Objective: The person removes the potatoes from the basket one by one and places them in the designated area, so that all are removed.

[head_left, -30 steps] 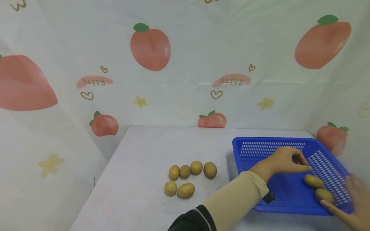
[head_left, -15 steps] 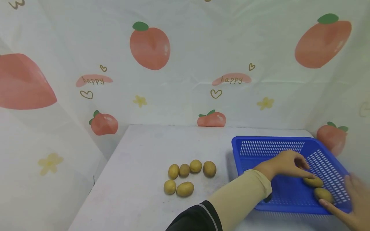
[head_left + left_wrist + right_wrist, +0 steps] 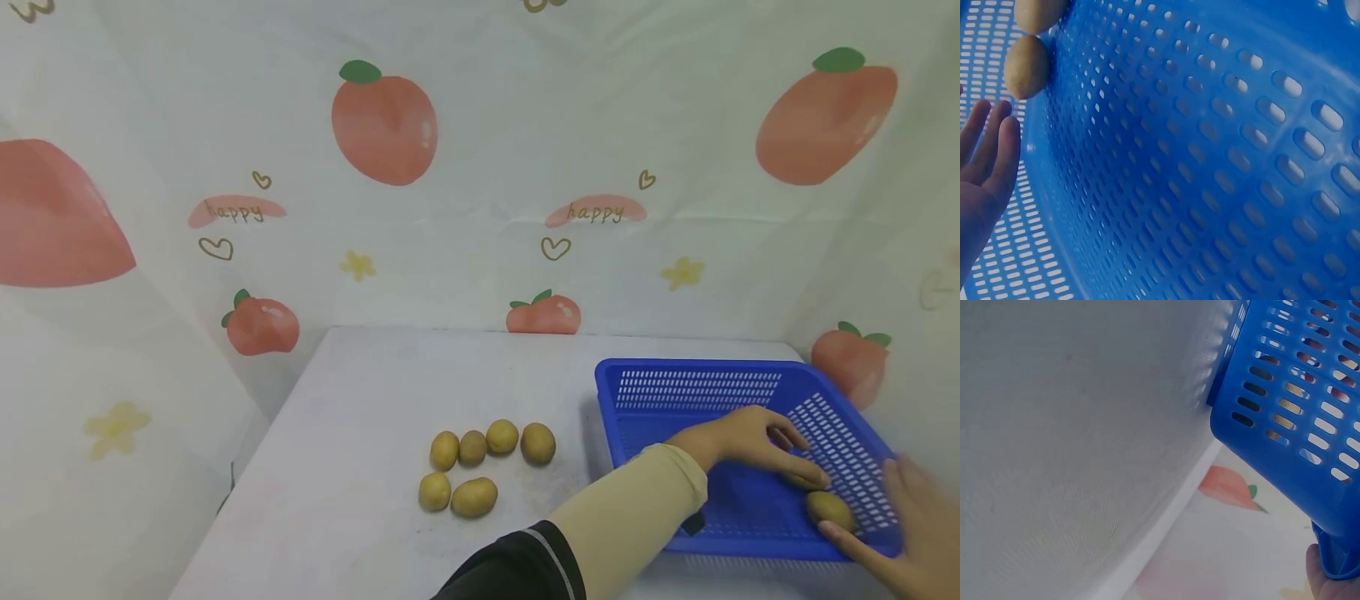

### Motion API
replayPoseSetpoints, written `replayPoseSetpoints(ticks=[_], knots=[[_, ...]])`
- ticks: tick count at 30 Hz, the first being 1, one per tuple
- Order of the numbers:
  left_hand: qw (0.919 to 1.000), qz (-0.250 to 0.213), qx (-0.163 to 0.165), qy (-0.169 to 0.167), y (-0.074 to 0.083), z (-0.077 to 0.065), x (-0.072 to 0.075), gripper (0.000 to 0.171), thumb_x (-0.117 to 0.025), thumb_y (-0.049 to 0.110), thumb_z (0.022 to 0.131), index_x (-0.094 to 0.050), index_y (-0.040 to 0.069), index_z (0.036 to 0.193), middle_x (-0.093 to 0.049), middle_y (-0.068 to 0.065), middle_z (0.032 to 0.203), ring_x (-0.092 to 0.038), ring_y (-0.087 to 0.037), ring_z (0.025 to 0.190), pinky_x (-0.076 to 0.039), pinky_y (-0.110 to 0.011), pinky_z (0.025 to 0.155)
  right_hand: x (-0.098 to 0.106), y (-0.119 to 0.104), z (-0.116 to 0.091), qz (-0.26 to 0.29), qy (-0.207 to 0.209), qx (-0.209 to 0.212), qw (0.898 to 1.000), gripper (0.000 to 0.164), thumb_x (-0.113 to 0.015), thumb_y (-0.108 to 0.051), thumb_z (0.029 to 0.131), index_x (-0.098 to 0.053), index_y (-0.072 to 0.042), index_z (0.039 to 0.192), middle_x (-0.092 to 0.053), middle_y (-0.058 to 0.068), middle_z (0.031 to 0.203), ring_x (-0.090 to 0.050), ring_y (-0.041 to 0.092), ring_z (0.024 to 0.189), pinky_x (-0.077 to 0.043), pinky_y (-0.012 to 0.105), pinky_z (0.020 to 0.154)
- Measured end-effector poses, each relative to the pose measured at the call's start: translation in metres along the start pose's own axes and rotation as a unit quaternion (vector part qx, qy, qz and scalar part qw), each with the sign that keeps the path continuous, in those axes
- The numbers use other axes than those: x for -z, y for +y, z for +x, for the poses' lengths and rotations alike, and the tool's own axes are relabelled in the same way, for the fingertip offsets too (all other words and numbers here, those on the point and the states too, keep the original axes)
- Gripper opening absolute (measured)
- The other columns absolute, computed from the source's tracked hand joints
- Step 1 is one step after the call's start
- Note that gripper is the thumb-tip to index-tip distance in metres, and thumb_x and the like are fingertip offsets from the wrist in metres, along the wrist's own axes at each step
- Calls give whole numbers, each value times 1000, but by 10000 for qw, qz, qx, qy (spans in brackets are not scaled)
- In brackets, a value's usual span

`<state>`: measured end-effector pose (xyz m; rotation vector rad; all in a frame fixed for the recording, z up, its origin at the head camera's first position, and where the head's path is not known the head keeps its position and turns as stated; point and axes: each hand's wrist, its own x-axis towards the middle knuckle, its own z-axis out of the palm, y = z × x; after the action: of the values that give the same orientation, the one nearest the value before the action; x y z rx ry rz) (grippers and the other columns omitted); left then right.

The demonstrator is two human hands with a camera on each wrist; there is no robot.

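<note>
Fingers (image 3: 1007, 150) of the left hand (image 3: 753, 440) reach loosely straight into the blue basket (image 3: 693, 377), gripping nothing. One potato (image 3: 799, 483) lies partly hidden by their thumb; the second potato (image 3: 831, 510) sits beside the thumb of the right hand (image 3: 921, 533), whose blurred fingers meet the rim, grip unclear. Six potatoes (image 3: 474, 497) lie well left of both hands' fingers.

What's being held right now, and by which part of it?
The right hand holds the blue basket by its right-end rim; the left hand seems to hold nothing.
</note>
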<state>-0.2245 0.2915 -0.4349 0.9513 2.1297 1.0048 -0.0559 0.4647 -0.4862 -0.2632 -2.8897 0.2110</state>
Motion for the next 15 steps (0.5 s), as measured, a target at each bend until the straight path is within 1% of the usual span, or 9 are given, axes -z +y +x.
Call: replayPoseSetpoints(ticks=[3,4,7,8,10,15], knots=[[9995,219,-181,-107,-1,1,1,29,-82,32,91,-78,32,120,-71,24,120,-59,12,110,-45,-8,95,0,1,1,69,-5,38,10000,131,-70,-65,90,2,23,157,9,48,162,9,66,152,20,67,121],[9994,255,-208,-136,-2,2,2,30,-82,32,91,-77,32,121,-70,24,121,-59,12,111,-45,-8,94,0,1,1,128,43,88,9999,130,-70,-63,90,1,23,157,8,48,162,9,65,153,22,63,122],[9994,239,-195,-184,-1,3,4,33,-83,32,91,-76,33,123,-68,26,123,-58,12,111,-45,-8,92,2,-1,3,192,90,167,9996,128,-70,-61,91,0,22,157,9,47,163,11,63,154,27,53,122],[9994,220,-176,-184,-1,3,5,34,-83,33,90,-76,34,124,-68,26,123,-58,12,111,-46,-8,92,3,-2,3,187,89,169,9996,127,-70,-61,92,0,23,157,9,47,163,11,63,154,27,53,122],[9996,205,-107,-171,0,3,6,36,-83,33,89,-75,35,124,-68,26,123,-58,12,110,-46,-9,91,4,-2,4,200,120,208,9995,126,-70,-61,92,-1,23,157,9,47,163,11,62,155,29,48,121],[9989,376,44,-263,2,5,3,36,-82,35,90,-74,35,125,-68,24,125,-59,11,111,-46,-9,92,4,-3,2,61,13,61,10000,127,-68,-63,92,1,22,157,11,46,163,12,62,154,25,57,122]])
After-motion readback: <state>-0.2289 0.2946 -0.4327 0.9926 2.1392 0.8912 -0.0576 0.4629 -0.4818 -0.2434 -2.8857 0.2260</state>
